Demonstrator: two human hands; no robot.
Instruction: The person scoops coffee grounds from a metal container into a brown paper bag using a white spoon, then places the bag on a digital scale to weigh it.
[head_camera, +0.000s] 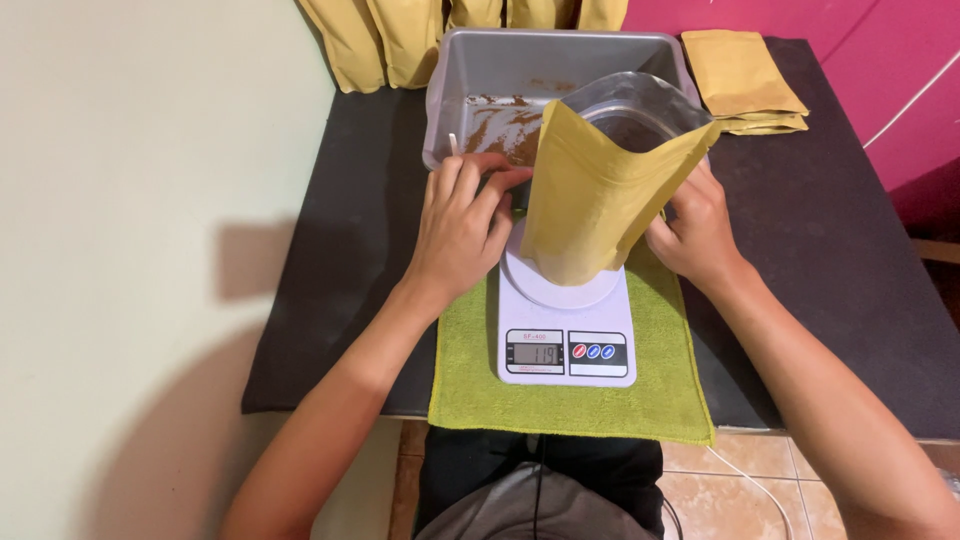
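Two hands frame an open kraft stand-up pouch (590, 195) standing on a white digital kitchen scale (567, 335). The right hand (692, 232) grips the pouch's side; the left hand (462, 222), fingers curled, touches its other edge. The scale rests on a green cloth (665, 390) on the black tabletop (820, 260).

The matt mustard paper stand-up pouch (590, 200) has a glossy lining; the green cloth towel (670, 390) looks napped, and the white plastic scale (567, 345) is smooth.

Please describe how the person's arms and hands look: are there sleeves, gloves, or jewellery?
Both forearms are bare, with no sleeves in view. The left hand and right hand wear no gloves, and no rings, watch or bracelet can be seen. Fingernails are short and unpainted.
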